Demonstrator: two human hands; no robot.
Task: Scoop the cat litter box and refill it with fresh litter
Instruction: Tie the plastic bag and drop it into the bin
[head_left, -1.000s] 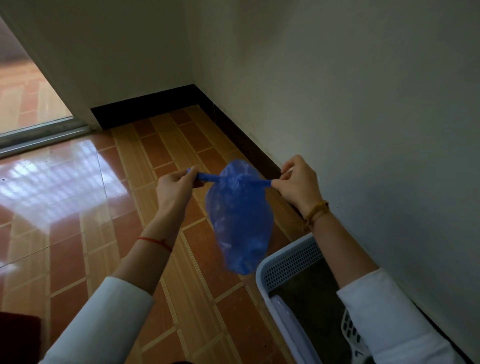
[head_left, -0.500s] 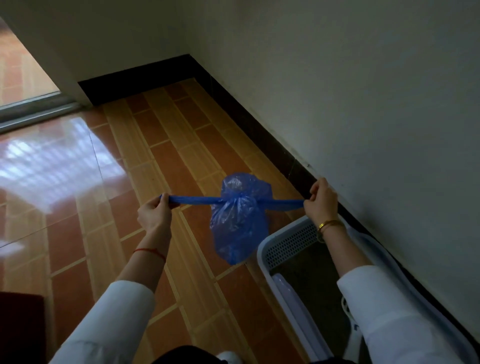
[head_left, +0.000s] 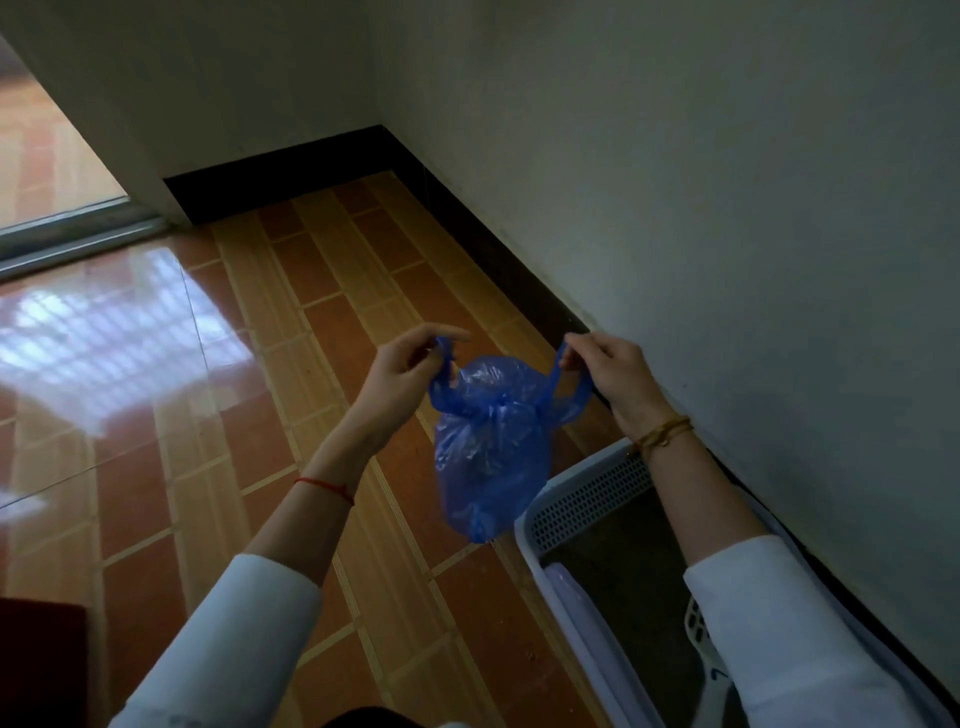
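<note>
The blue bag (head_left: 491, 447) hangs in the air between both hands. Left hand (head_left: 402, 371) and right hand (head_left: 615, 376) fingers each pinch one handle. The white litter box (head_left: 582, 499) below holds dark litter.

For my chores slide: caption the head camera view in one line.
Both hands, left and right, pinch the handles of a knotted blue bag above the litter box.

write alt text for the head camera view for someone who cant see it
Two bare hands hold a small knotted blue plastic bag in the air by its handles, the left hand and right hand each pinching one. Below right, a white litter box stands by the wall on a tiled floor.
</note>
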